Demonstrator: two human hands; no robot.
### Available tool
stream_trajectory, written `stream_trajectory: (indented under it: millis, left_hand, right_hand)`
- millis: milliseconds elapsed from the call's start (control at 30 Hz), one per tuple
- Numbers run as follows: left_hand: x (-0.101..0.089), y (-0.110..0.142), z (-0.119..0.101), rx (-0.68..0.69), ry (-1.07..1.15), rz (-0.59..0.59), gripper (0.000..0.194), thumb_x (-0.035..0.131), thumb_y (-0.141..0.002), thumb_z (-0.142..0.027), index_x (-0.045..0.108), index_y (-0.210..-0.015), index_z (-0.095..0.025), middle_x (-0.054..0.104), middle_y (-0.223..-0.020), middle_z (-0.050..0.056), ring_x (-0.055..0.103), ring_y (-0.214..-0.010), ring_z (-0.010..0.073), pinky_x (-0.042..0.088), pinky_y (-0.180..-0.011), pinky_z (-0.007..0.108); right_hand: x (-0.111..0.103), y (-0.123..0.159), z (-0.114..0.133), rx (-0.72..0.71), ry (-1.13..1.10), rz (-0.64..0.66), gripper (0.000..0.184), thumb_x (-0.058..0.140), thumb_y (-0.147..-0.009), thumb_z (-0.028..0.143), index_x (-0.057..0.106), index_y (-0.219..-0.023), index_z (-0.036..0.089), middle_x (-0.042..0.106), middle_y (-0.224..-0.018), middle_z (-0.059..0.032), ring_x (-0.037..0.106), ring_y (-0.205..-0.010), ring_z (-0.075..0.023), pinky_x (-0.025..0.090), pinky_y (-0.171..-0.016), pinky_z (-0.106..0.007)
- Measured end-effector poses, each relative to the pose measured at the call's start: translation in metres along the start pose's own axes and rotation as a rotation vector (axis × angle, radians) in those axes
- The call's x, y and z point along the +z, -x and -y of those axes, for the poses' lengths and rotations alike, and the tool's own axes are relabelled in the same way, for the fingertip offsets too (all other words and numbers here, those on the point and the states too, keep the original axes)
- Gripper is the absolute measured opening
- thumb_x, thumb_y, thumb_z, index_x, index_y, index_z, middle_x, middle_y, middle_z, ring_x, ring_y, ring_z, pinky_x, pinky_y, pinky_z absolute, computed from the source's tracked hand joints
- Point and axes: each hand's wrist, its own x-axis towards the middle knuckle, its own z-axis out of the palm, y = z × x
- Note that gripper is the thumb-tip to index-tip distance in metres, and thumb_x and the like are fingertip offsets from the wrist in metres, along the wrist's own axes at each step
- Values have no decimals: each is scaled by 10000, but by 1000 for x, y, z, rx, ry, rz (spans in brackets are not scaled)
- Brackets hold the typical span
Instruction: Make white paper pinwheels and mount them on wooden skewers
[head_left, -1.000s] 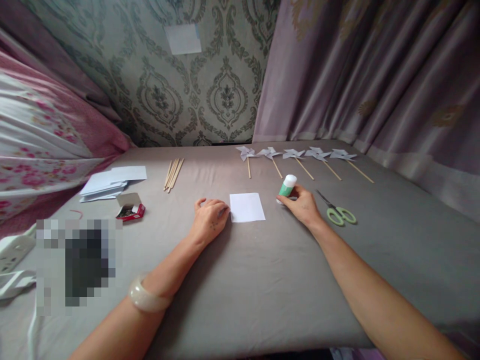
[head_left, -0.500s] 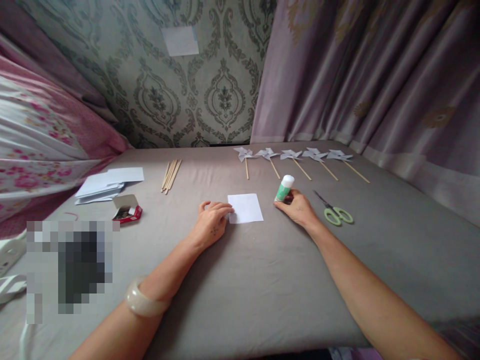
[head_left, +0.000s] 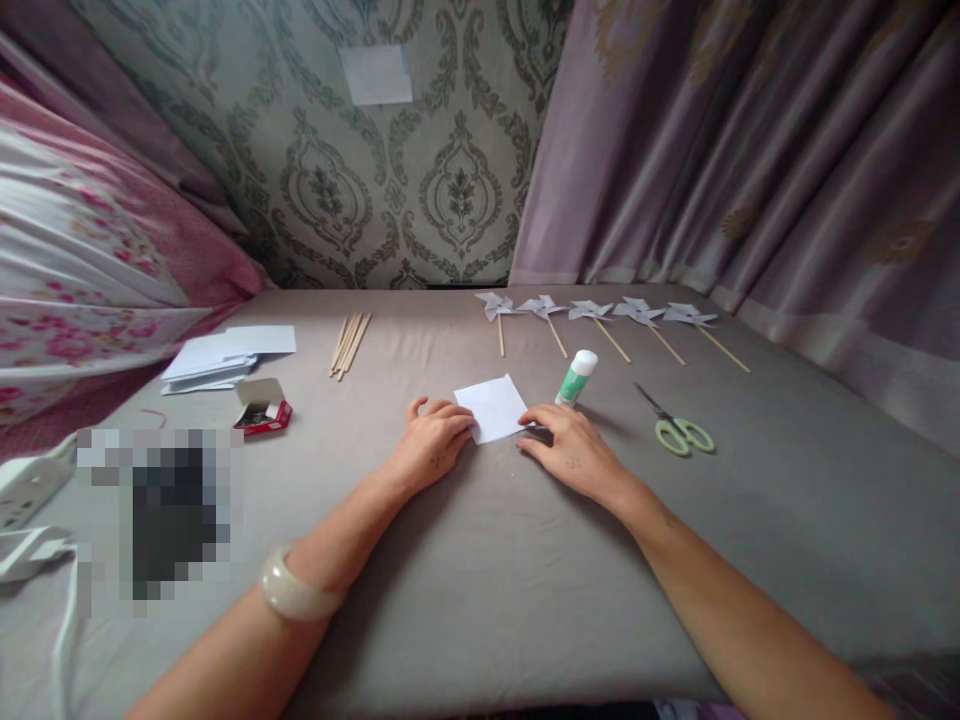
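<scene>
A white square sheet of paper [head_left: 491, 410] lies between my hands, turned slightly. My left hand [head_left: 433, 440] is closed at its left edge, fingertips over the paper and the thumb hidden. At the lower right corner, my right hand [head_left: 574, 450] has its index fingertip against the paper. Thumb and forefinger are apart there, so this hand is open. Just behind it a glue stick [head_left: 576, 378] with a white cap and green label stands upright on the table, free of my fingers.
Green-handled scissors [head_left: 682, 435] lie to the right. Several paper pinwheels [head_left: 589, 311] on sticks line the back. Wooden sticks [head_left: 349, 345], a paper stack [head_left: 214, 362] and a small open red box [head_left: 264, 412] are at left. A power strip [head_left: 34, 480] sits at the far left.
My right hand has let go of the glue stick, leaving it standing, and moved left to the paper. The paper has turned a little, with my left fingers over its edge.
</scene>
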Motion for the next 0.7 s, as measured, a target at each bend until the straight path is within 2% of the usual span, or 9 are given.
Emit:
stream_trajectory:
  millis: [100, 267, 400, 567, 700]
  left_hand:
    - [-2, 0, -4, 31, -15, 3, 231, 460, -905, -253, 677, -981, -261, 693, -1079, 42, 566, -1051, 221, 215, -1029, 502]
    - [-4, 0, -7, 78, -61, -14, 256, 422, -933, -273, 674, -973, -249, 698, -1026, 41, 562, -1033, 215, 208, -1034, 499]
    - [-5, -1, -9, 79, -70, -13, 257, 413, -933, -257, 669, -941, -233, 701, -1006, 43, 567, -1016, 212, 217, -1025, 493]
    - [-8, -1, -13, 42, -11, -26, 162, 524, -857, -269, 666, -924, -231, 700, -999, 45, 572, -1005, 220, 222, -1012, 498]
    - [-11, 0, -15, 28, 11, -17, 165, 557, -825, -284, 670, -934, -232, 697, -1013, 52, 574, -1016, 231, 221, -1011, 507]
  right_hand:
    - [13, 0, 6, -62, 8, -18, 226, 707, -753, 241, 651, -967, 196, 695, -1002, -58, 597, -973, -225, 423, -873, -359]
    - [23, -4, 11, -84, 22, -15, 260, 690, -779, 255, 639, -1026, 194, 682, -1062, -73, 583, -1012, -224, 416, -873, -358]
    - [25, -6, 10, -119, 74, -11, 244, 667, -808, 287, 633, -1030, 191, 685, -1038, -79, 584, -1008, -220, 400, -866, -356]
    - [23, -7, 11, -173, 147, -7, 170, 619, -854, 300, 633, -981, 189, 689, -975, -82, 590, -959, -215, 380, -835, -336]
    - [23, -6, 14, -193, 200, -14, 131, 585, -879, 296, 638, -916, 183, 687, -939, -76, 584, -917, -214, 366, -801, -326]
